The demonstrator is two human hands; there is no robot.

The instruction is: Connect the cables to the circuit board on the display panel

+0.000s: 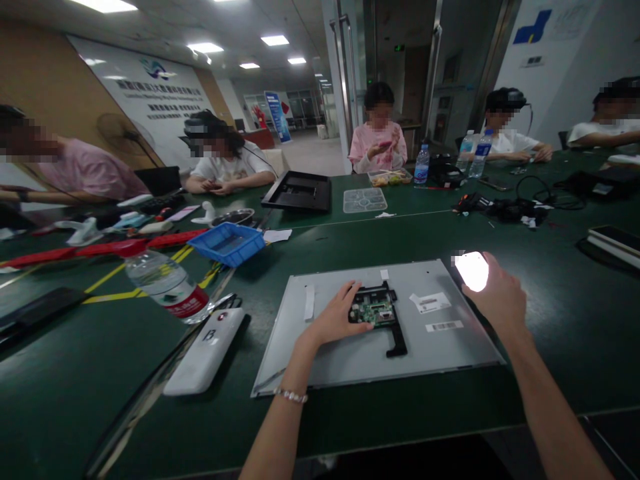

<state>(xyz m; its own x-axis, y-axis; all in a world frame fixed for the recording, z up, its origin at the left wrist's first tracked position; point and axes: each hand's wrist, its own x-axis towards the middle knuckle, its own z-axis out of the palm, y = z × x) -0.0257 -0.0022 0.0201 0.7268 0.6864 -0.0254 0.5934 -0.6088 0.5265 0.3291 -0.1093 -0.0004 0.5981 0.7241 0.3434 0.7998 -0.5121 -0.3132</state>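
A grey metal-backed flat panel (345, 363) lies on the green table in front of me. On its middle rests a green circuit board (367, 315) set in a black plastic bracket (397, 337). My left hand (333, 319) grips the left part of this board, thumb along the near edge and fingers across the far edge. My right hand (500, 297), raised over the panel's right edge, is closed around a phone (473, 271) whose face glows bright white. The glare hides what is on the phone. White labels (431, 303) are stuck on the panel's right part.
To the left lie a white power bank (207, 353), a tilted water bottle (167, 283) and a blue plastic basket (227, 245). Farther back are a black monitor housing (300, 192), a clear compartment box (365, 200) and tangled black cables (505, 207). Several people sit around the table.
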